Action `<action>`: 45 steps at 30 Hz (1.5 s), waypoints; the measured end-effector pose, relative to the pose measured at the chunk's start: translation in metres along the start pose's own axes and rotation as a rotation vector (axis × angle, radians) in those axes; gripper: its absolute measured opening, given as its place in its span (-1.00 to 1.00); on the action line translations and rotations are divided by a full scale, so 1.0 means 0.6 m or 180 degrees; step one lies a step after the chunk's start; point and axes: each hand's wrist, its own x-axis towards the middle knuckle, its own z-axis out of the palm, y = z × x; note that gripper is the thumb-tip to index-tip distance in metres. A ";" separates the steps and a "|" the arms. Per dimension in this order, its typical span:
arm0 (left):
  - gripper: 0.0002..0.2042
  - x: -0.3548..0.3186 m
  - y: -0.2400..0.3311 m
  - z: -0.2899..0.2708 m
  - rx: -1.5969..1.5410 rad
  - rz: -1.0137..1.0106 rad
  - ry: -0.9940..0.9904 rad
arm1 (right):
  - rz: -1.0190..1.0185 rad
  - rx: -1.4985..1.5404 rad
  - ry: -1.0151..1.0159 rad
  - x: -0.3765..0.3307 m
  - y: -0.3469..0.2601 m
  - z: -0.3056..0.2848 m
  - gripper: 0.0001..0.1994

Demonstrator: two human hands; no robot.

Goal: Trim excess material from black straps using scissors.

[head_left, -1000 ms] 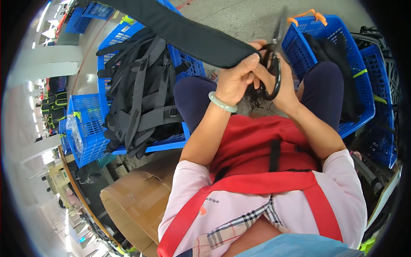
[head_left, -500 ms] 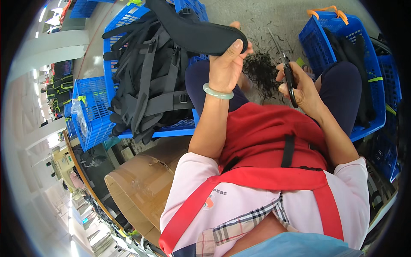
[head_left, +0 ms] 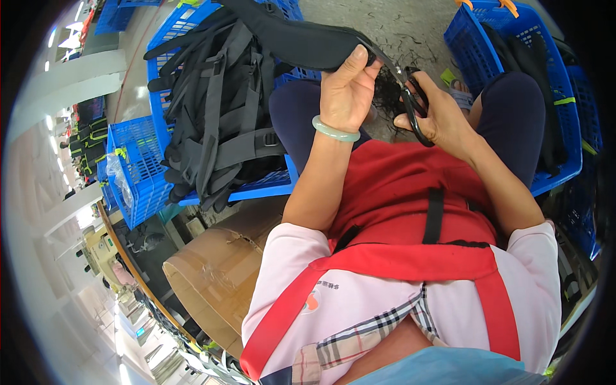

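A curved black padded strap (head_left: 301, 46) hangs over the full basket at the left, its rounded end pinched in my left hand (head_left: 351, 86). My right hand (head_left: 443, 115) grips a pair of black-handled scissors (head_left: 423, 125) by the loops. The blades reach up and left to the strap's end, beside my left fingertips. The handles are spread apart; whether the blades touch the fabric is hard to tell. Black webbing straps with buckles (head_left: 215, 115) lie heaped beside my left forearm.
Blue plastic baskets stand on both sides: one at the left (head_left: 157, 83), one at the right (head_left: 471, 58) holding black pieces. Dark trimmings (head_left: 388, 90) lie on the floor between my legs. A cardboard box (head_left: 205, 269) is near my left elbow.
My right hand has brought the scissors left, so the blades are now at the strap's end. The handles have spread. My left hand still pinches the strap.
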 end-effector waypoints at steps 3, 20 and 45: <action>-0.91 -0.002 -0.003 0.003 -0.0167 0.0000 0.0054 | -0.0116 -0.0055 0.0074 0.001 0.001 0.003 -0.35; -0.84 -0.001 -0.001 -0.009 0.0511 0.0245 -0.0318 | 0.0133 0.0405 -0.0374 0.007 0.017 -0.026 -0.54; -0.78 -0.008 0.020 -0.011 0.0812 0.0041 -0.0298 | -0.0179 -0.0373 -0.0385 -0.009 0.001 -0.047 -0.40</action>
